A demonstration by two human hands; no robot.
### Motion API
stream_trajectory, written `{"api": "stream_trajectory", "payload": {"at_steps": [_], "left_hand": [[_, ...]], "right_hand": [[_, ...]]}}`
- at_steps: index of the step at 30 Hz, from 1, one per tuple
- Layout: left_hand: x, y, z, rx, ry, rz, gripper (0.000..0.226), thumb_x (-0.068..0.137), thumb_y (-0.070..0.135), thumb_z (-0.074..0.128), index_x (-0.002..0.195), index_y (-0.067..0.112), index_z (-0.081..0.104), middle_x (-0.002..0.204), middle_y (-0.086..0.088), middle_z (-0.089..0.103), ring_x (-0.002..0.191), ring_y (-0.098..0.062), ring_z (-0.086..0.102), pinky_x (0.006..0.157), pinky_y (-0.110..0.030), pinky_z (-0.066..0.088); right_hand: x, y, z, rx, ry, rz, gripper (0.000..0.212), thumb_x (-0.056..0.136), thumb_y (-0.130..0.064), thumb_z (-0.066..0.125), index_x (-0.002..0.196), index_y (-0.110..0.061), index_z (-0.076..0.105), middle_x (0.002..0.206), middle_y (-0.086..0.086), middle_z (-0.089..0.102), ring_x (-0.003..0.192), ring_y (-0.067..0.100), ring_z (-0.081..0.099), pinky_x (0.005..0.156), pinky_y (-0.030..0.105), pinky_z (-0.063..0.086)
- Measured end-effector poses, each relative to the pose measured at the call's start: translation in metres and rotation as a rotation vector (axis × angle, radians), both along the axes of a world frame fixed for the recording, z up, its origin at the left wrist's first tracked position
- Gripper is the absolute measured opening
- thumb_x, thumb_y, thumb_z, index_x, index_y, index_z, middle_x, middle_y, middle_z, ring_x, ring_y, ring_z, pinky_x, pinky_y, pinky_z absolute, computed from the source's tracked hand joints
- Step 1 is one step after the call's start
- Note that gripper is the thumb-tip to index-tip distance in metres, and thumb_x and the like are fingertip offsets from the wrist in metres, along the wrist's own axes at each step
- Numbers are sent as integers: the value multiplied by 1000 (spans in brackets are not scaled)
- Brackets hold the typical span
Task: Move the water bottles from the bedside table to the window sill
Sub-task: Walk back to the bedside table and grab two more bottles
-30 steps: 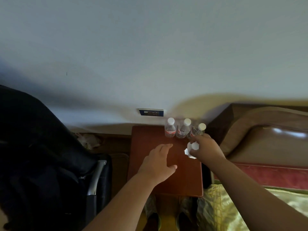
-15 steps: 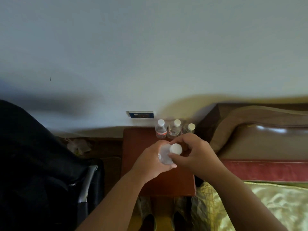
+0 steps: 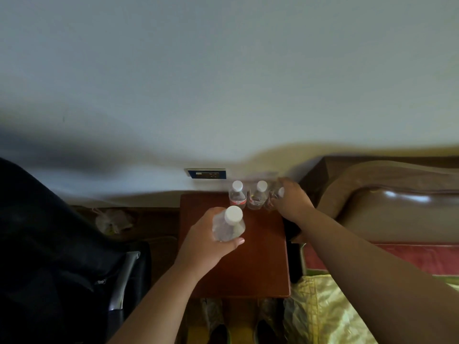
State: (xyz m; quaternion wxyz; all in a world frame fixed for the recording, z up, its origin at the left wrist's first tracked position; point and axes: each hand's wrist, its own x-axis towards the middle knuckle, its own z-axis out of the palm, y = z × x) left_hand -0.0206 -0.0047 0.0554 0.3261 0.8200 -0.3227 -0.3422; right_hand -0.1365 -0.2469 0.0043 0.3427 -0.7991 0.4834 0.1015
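Note:
A reddish-brown bedside table stands against the wall. My left hand grips a clear water bottle with a white cap, held above the table. Two more capped bottles stand upright at the table's back edge. My right hand wraps round a third bottle at the right end of that row; only its cap and part of its side show. No window sill is in view.
A dark chair or bag fills the left side. A bed with a brown padded headboard and a yellow cover lies to the right. A blue wall socket sits above the table. Shoes show below.
The bottle my right hand carried has passed into my left hand. My right hand has reached back to the row and closed round the rightmost bottle.

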Motion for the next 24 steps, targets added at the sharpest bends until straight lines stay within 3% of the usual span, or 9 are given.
{"api": "stream_trajectory", "payload": {"at_steps": [3,6,9,12,15,19,24], "left_hand": [[4,3,-4,5,15,10,73,69,53,84,129,47,43,122,27,54,117,-3,55,98,-35,51],[8,4,-6,-6,18,39,73,68,49,86,129,45,46,122,27,54,117,-3,54,98,-33,50],[12,4,-6,-6,5,43,71,69,48,86,127,44,46,121,26,55,116,-3,54,96,-31,49],[14,5,-7,0,9,37,71,70,47,86,127,46,44,119,28,54,115,-2,54,93,-26,47],[12,6,-8,7,34,58,74,69,46,87,129,45,43,123,22,56,118,-6,54,97,-31,47],[8,7,-10,-7,38,68,73,69,42,88,125,47,42,122,24,55,119,-6,53,98,-30,47],[4,9,-16,-27,47,88,72,69,40,89,124,48,42,118,27,53,115,-4,52,89,-15,41]], "right_hand": [[6,-5,-19,6,106,53,47,88,-40,51,126,-13,58,130,16,57,122,37,56,95,41,49],[5,-4,-31,-28,149,45,44,94,-23,58,135,-9,52,140,17,47,130,35,48,104,41,44],[-1,-3,-40,-74,131,73,33,94,-12,56,127,-9,55,138,14,46,130,32,44,105,34,41],[-10,3,-41,-48,55,35,22,88,-26,68,109,-21,64,124,8,54,111,30,56,91,33,47],[-18,15,-37,-35,3,13,15,80,-35,75,86,-32,63,110,5,53,93,27,62,83,33,50],[-27,37,-31,-4,-28,33,15,77,-30,76,90,-30,68,108,0,51,88,21,62,82,32,51],[-40,66,-41,42,-94,113,27,79,-29,79,104,-23,70,110,-3,50,94,16,57,81,27,45]]}}
